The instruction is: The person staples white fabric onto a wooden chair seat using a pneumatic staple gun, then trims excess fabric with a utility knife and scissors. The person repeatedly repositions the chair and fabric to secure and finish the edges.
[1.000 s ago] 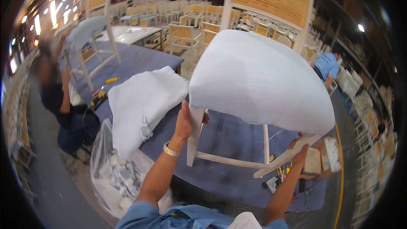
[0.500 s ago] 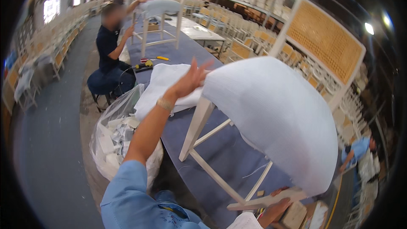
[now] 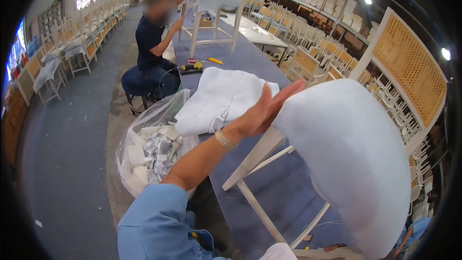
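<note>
Touching upholstered chair (image 3: 346, 154) at one front corner with left hand (image 3: 261, 116) spread | cannot tell grip of right hand (image 3: 332, 247), mostly hidden near other front corner | left of left hand: clear plastic bag (image 3: 166, 108) holding pale scraps (image 3: 156, 154)

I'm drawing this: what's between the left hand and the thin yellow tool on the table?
Pale folded cloth lies between the left hand and the thin yellow tool; the head view shows it.

A furniture workshop, judging by the long rows of chairs (image 3: 90, 48), the blue desk (image 3: 257, 62) bearing tools (image 3: 191, 68), and the bag (image 3: 167, 108) of scraps (image 3: 161, 153).
</note>
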A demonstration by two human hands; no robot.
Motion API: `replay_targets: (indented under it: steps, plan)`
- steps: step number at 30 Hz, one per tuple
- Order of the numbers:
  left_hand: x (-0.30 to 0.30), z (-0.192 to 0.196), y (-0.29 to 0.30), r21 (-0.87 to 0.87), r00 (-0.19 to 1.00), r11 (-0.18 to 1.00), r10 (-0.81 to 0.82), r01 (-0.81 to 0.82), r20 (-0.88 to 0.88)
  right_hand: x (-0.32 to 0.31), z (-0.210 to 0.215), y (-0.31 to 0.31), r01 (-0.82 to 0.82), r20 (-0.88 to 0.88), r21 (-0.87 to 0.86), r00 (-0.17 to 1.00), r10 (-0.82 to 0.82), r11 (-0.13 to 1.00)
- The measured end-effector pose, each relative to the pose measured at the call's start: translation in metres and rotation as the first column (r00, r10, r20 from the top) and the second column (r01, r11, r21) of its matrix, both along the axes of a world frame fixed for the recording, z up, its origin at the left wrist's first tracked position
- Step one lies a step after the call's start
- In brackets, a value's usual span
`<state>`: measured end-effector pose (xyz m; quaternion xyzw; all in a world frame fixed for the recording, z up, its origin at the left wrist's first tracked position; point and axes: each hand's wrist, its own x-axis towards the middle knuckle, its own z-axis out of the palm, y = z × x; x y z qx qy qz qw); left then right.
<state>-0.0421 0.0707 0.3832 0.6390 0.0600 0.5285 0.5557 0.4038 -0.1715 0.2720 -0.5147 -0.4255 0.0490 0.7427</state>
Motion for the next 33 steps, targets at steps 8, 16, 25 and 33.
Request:
replay_targets:
  steps: [8, 16, 25, 33]
  plan:
    - [0.015, -0.146, -0.033, 0.119, 0.824, 0.844, 0.537, -0.523, -0.183, 0.038, -0.02, -0.052, 0.061, 0.147, 0.064, 0.987, -0.07, 0.996]
    - [-0.075, -0.204, 0.1, 0.916, 0.141, -0.115, 0.973, -0.383, 0.181, -0.014, -0.028, -0.025, -0.036, 0.249, 0.172, 0.969, -0.008, 0.984]
    - [0.011, -0.175, 0.084, 0.384, 0.657, 0.645, 0.744, -0.661, -0.12, -0.015, -0.048, -0.024, -0.071, 0.167, 0.277, 0.986, 0.024, 0.958]
    - [-0.023, -0.19, 0.144, 0.702, 0.384, 0.334, 0.919, -0.629, -0.093, -0.029, -0.04, -0.032, -0.234, 0.125, 0.295, 0.971, 0.205, 0.927]
